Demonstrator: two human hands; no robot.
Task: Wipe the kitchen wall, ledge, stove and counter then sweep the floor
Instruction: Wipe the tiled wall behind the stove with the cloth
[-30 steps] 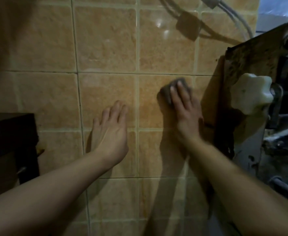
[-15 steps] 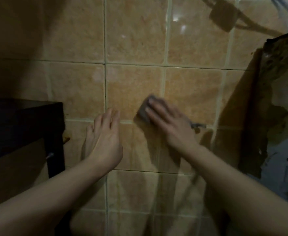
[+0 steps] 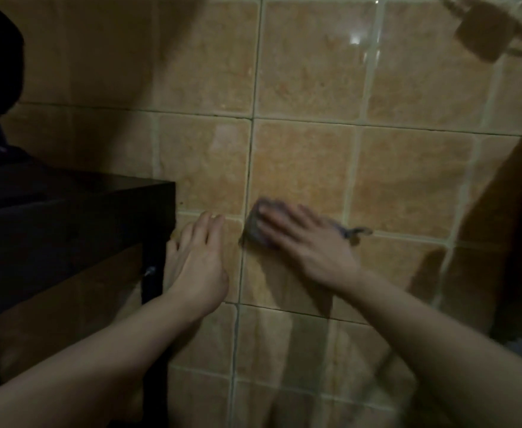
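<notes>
dim orange-tan ceramic wall tiles with pale grout lines fill the view, and against them the right hand lies flat, its grip no more than straight fingers pressing a small grey-purple cleaning cloth to the wall where two grout lines cross, a frayed end of it showing past the thumb side. just left of the cloth, apart from it, the left hand rests open and empty on the tiles, fingers together, beside the corner of a dark brown wooden cabinet.
</notes>
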